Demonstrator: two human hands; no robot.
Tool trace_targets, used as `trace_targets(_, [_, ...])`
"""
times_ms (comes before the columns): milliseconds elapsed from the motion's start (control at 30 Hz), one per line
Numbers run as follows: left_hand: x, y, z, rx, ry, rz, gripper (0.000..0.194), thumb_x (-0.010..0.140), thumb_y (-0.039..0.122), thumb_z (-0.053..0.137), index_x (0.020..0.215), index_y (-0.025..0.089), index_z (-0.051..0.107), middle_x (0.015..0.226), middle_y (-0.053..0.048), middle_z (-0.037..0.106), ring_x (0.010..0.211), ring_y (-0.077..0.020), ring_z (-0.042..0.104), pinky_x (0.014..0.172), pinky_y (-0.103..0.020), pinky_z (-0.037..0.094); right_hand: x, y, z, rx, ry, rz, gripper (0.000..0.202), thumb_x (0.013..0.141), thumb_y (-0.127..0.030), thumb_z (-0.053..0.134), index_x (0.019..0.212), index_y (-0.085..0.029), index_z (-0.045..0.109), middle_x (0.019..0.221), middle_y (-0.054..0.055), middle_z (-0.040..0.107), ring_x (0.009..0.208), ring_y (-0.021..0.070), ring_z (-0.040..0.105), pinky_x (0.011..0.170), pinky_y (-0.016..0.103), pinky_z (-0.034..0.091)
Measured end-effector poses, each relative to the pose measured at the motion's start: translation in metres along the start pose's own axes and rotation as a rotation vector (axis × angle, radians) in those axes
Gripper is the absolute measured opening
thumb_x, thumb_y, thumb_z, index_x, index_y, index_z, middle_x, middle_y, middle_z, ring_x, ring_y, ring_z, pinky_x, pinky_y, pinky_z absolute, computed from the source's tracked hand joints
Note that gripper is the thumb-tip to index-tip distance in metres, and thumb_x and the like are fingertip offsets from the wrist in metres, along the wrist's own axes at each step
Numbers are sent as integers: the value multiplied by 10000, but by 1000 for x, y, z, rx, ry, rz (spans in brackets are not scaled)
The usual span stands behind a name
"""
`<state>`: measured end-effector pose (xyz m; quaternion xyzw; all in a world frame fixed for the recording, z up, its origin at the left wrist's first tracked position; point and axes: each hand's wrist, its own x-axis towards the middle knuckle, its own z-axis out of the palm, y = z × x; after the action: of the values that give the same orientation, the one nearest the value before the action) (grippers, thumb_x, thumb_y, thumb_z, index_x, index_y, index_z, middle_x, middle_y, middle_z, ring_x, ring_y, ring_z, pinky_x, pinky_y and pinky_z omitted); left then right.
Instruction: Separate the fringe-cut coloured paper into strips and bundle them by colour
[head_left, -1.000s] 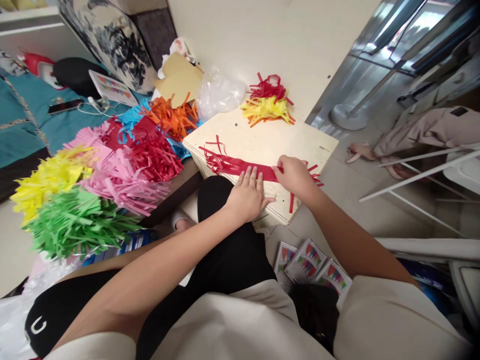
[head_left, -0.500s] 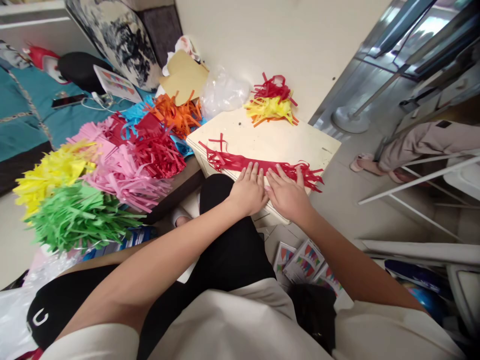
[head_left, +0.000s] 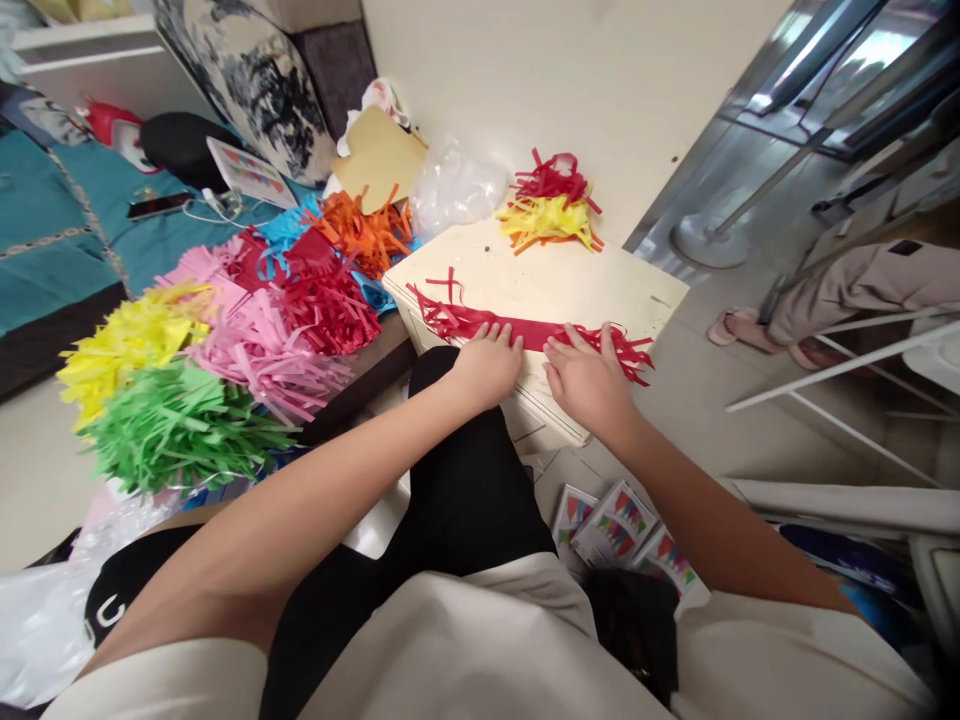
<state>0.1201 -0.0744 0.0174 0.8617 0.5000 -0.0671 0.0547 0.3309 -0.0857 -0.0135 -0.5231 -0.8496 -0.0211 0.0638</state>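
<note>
A red tissue-paper strip with fringed ends (head_left: 531,332) lies stretched out across the cream tabletop (head_left: 555,283). My left hand (head_left: 489,366) rests palm down on its left part, fingers extended. On the right part lies my right hand (head_left: 592,376), also flat with its fingers spread. Between the two hands the smooth, uncut middle of the strip shows. Loose red fringe sticks out past both hands, and one thin cross-shaped scrap is at its upper left. Farther back on the tabletop sits a small stack of red, yellow and orange fringed paper (head_left: 551,215).
Piles of fringed paper lie to the left: green (head_left: 187,430), yellow (head_left: 124,350), pink (head_left: 266,345), red (head_left: 326,300) and orange (head_left: 367,235). A clear plastic bag (head_left: 457,190) sits behind the table. Printed packets (head_left: 615,525) are on the floor. Another person's leg (head_left: 832,290) is at right.
My hands have slid apart along the red strip, the left one leftward and the right one slightly rightward, baring more of its middle. The whole view has shifted a little.
</note>
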Motion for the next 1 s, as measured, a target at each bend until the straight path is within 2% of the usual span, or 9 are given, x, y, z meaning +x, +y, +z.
trace_targets(100, [7, -14, -15, -27, 14, -23, 460, 1179, 104, 491, 1500, 77, 820, 1526, -283, 817, 1485, -370, 794, 1280, -486, 599, 16, 3, -4, -9, 5, -15, 459, 1190, -232, 473, 1290, -173, 917, 1404, 178, 894, 1560, 413, 658, 1437, 693, 287])
trace_targets(200, [11, -21, -24, -45, 35, -78, 402, 1178, 118, 532, 1428, 102, 846, 1263, -261, 884, 1326, -388, 861, 1093, -460, 680, 32, 4, -9, -43, -18, -36, 373, 1174, -220, 538, 1163, -170, 908, 1207, 196, 890, 1342, 403, 697, 1286, 595, 407])
trace_targets(300, [14, -21, -25, -30, 50, -76, 369, 1174, 124, 559, 1388, 101, 859, 1235, -268, 884, 1303, -400, 865, 1066, -461, 677, 41, 4, -12, -102, -39, -65, 364, 1175, -207, 536, 1119, -158, 892, 1119, 214, 848, 1212, 400, 664, 1119, 534, 424])
trace_targets(467, [15, -20, -20, -22, 67, -92, 384, 1181, 122, 512, 1354, 92, 853, 1238, -281, 880, 1268, -413, 871, 1026, -469, 659, 41, 5, -10, -127, -19, -98, 343, 1181, -269, 562, 1130, -156, 882, 1090, 215, 806, 1173, 402, 608, 1036, 518, 354])
trace_targets(533, [16, -21, -16, -22, 71, -111, 380, 1177, 133, 514, 1362, 100, 844, 1250, -271, 881, 1248, -407, 873, 993, -456, 647, 41, 5, -8, -109, 1, -84, 352, 1171, -228, 531, 1117, -169, 874, 1086, 210, 799, 1163, 395, 593, 1007, 509, 330])
trace_targets(633, [15, -23, -11, -36, 107, -106, 369, 1200, 263, 553, 1385, 101, 828, 1273, -260, 879, 1206, -401, 869, 967, -457, 623, 43, 8, -7, -66, 1, -50, 367, 1146, -168, 493, 1088, -173, 856, 1083, 207, 801, 1163, 389, 592, 980, 503, 312])
trace_targets(733, [13, -24, -6, -50, 186, -27, 435, 1228, 381, 537, 1394, 94, 819, 1258, -249, 880, 1193, -389, 854, 1050, -495, 581, 45, 11, -8, 13, -16, -12, 372, 1154, -195, 477, 1074, -176, 841, 1077, 197, 815, 1162, 385, 606, 965, 506, 310])
trace_targets(900, [6, -29, -1, -58, 214, 56, 332, 1158, 199, 551, 1195, 137, 875, 1168, -212, 869, 1194, -353, 823, 1126, -509, 498, 39, 16, -12, 133, -73, 7, 371, 1175, -255, 484, 1038, -207, 826, 1104, 173, 847, 1191, 384, 640, 966, 511, 327])
trace_targets(1000, [6, -34, 1, -98, 212, 64, 325, 1146, 200, 565, 1154, 156, 887, 1184, -201, 847, 1215, -352, 794, 1111, -503, 499, 34, 16, -13, 173, -94, 37, 385, 1186, -279, 479, 1029, -212, 824, 1123, 170, 854, 1204, 386, 644, 965, 513, 340])
